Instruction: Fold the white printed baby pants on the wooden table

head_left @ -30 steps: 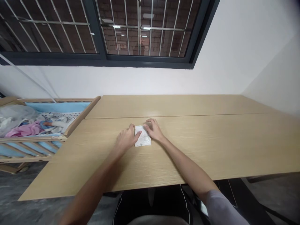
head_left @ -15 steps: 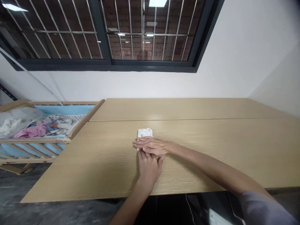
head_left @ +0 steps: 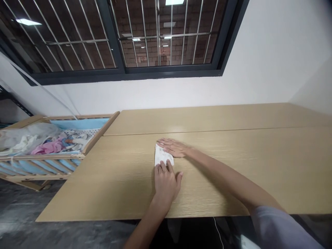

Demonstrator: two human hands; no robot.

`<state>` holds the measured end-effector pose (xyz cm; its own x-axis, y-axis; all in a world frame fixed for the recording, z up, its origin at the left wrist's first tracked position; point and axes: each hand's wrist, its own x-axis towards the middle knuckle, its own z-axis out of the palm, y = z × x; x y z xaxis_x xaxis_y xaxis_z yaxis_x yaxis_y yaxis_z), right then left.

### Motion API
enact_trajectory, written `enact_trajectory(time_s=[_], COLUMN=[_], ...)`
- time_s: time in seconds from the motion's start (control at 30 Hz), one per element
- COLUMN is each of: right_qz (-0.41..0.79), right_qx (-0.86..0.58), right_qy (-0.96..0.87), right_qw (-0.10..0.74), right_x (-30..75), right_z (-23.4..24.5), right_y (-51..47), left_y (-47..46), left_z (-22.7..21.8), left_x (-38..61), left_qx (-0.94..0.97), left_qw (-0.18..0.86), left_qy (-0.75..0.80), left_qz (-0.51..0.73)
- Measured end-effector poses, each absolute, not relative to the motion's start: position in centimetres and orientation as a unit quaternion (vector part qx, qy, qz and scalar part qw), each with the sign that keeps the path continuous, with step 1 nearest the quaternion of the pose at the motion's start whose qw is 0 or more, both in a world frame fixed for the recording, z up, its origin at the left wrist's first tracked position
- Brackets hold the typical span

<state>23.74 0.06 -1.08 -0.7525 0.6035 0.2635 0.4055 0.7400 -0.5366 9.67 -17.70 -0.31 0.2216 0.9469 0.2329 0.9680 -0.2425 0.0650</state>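
On the light wooden table (head_left: 233, 166) lies a small, flat, white folded cloth (head_left: 163, 156) with a faint print. My left hand (head_left: 166, 180) rests at its near edge, fingertips pressed on it and thumb apart to the right. Across its far edge lies my right hand (head_left: 172, 147), flat, with fingers stretched to the left over the top of the cloth. The right hand is slightly blurred. Neither hand is closed around anything. The parts of the cloth under the fingers are hidden.
To the left stands a wooden crib (head_left: 101, 133) with a blue lining, holding a pink cloth (head_left: 49, 146), other clothes and a clear plastic bag (head_left: 33, 133). A barred window (head_left: 166, 71) is above the white wall. A white cable (head_left: 218, 232) hangs below the table's front edge.
My right hand has slid from the lower part of the cloth to its far edge, uncovering the middle. My left hand stays at the near edge. The camera view has tilted slightly.
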Motion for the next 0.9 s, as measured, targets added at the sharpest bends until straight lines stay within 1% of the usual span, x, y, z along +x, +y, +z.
enact_trajectory(time_s=[0.1,0.2,0.3,0.37,0.47,0.57,0.7,0.73,0.8,0.9], right_qz=[0.229,0.217,0.216,0.234,0.263,0.258,0.212,0.226,0.294,0.412], right_qx=[-0.305,-0.377,-0.440,-0.452,-0.457,-0.457,-0.532,-0.547,-0.538,-0.453], right_qy=[-0.891,-0.832,-0.766,-0.750,-0.751,-0.770,-0.724,-0.706,-0.685,-0.684], right_qw=[0.246,0.344,0.417,0.423,0.397,0.362,0.385,0.389,0.394,0.396], right_x=[24.1,25.0,25.6,25.5,24.5,23.2,21.2,20.6,19.2,16.5], right_z=[-0.9,-0.5,-0.5,-0.6,-0.7,-0.4,1.3,1.9,3.0,3.6], right_y=[-0.1,-0.2,-0.2,-0.4,-0.8,-1.6,-4.4,-5.8,-9.6,-17.3], left_y=[-16.9,-15.6,-13.9,-12.7,-10.9,-9.6,-10.7,-11.7,-14.9,-21.9], left_z=[1.0,2.4,3.7,4.3,4.5,4.4,5.9,6.7,8.0,8.4], left_x=[8.3,5.7,3.7,3.3,4.0,5.1,5.2,4.6,2.2,-3.9], left_qx=[-0.786,-0.758,-0.717,-0.701,-0.694,-0.708,-0.753,-0.769,-0.795,-0.800], left_qw=[0.001,-0.049,-0.008,0.000,-0.041,-0.072,-0.080,-0.080,-0.090,-0.139], left_qy=[-0.604,-0.627,-0.684,-0.709,-0.718,-0.703,-0.652,-0.633,-0.596,-0.568], left_qz=[-0.134,-0.169,-0.134,-0.077,-0.026,-0.013,-0.037,-0.047,-0.072,-0.134])
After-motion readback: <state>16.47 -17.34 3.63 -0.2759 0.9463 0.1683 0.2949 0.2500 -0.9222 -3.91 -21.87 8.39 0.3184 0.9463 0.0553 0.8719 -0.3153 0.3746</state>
